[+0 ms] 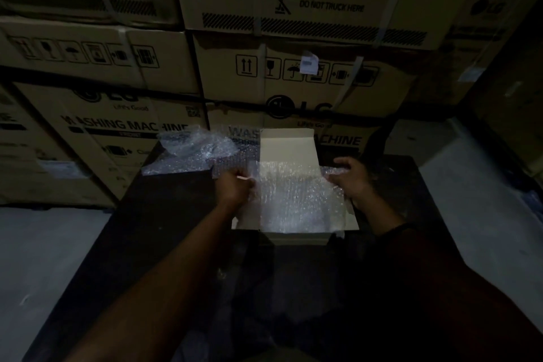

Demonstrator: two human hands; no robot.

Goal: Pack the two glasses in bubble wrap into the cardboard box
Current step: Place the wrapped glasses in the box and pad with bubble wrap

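A small pale cardboard box (pixel 289 147) stands open on the dark table (pixel 164 229), its back flap upright. A sheet of bubble wrap (pixel 289 197) is stretched across the box's opening. My left hand (pixel 235 186) grips the sheet's left edge. At the sheet's right edge, my right hand (pixel 351 178) holds it with curled fingers. A crumpled heap of more bubble wrap (pixel 191 150) lies at the table's far left. No glass shows plainly; whatever lies under the sheet or in the heap is hidden in the dim light.
Large printed washing-machine cartons (pixel 308 38) are stacked like a wall just behind the table. Pale floor (pixel 44 258) shows on both sides of the table. The scene is very dark.
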